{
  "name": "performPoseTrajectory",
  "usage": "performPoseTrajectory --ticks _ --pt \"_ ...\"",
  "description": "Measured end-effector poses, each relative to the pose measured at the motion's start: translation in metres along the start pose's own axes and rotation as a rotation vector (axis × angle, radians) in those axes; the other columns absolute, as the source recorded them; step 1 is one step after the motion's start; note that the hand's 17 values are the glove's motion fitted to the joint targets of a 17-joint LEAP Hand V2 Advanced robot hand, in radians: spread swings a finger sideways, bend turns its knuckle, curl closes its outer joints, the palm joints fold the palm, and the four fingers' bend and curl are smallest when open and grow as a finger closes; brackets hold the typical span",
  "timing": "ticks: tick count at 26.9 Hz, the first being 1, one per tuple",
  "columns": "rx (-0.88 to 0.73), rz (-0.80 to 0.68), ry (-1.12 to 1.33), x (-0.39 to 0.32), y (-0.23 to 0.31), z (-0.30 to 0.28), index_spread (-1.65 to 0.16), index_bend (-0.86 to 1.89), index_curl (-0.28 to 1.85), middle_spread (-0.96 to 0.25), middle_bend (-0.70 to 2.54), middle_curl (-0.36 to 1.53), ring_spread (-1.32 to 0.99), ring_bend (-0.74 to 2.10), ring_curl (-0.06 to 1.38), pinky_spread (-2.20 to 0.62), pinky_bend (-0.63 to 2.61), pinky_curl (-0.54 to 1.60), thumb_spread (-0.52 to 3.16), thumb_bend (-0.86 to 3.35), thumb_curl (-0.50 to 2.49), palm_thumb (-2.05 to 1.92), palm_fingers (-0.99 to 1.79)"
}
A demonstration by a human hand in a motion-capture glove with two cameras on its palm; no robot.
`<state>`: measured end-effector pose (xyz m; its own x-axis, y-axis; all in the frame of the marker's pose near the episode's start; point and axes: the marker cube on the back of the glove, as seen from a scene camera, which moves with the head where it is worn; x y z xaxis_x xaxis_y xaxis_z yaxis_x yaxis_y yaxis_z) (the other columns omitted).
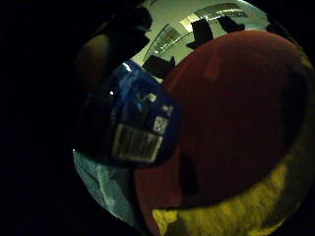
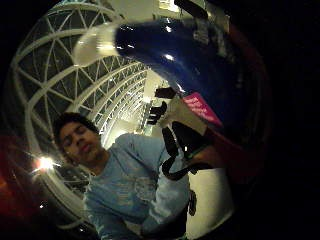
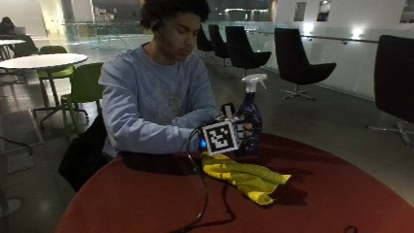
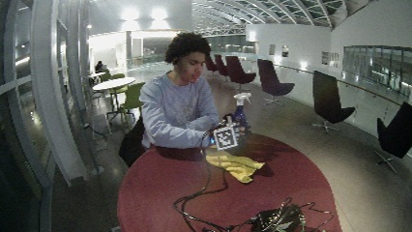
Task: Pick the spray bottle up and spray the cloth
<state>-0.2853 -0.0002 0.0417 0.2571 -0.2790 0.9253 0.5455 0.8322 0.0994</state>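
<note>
**Operator:** Where is the spray bottle (image 3: 250, 116), and what holds it?

**Technician:** It stands upright at the far edge of the round red table (image 3: 336, 194), directly behind the yellow cloth (image 3: 246, 177). The right hand (image 3: 242, 130) is at its dark blue body, fingers curled round the middle of it. Whether the base rests on the table or is just lifted cannot be told from here.

**Operator:** How is it likely to handle?

**Technician:** Judged from its look: a rigid plastic body, glossy and probably slick under a glove. The fill level is not visible, so the weight is uncertain. The white trigger head (image 3: 254, 81) sits high, which makes the bottle top-heavy when tilted.

**Operator:** Recommended grip point?

**Technician:** The present mid-body grip suits lifting. For spraying, take hold higher, at the narrow neck under the head, so that one finger reaches the trigger.

**Operator:** And the cloth?

**Technician:** Soft, crumpled and lying loose on the table, just beside the bottle. It needs no handling. Aim the nozzle down at it.
</note>
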Motion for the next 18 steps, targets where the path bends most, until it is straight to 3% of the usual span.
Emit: performPoseTrajectory --ticks 11,18 --pt "0.236 0.14 0.41 0.017 0.116 -0.166 -0.37 0.19 0.22 0.0 0.32 0.39 0.01 0.48 0.3 0.24 0.35 0.32 1.01 -0.02 0.43 0.73 0.49" --pt "0.331 0.266 0.594 0.041 0.181 -0.227 -0.35 0.17 0.26 -0.02 0.3 0.39 -0.01 0.47 0.31 0.23 0.29 0.32 1.05 -0.02 0.42 0.72 0.6"
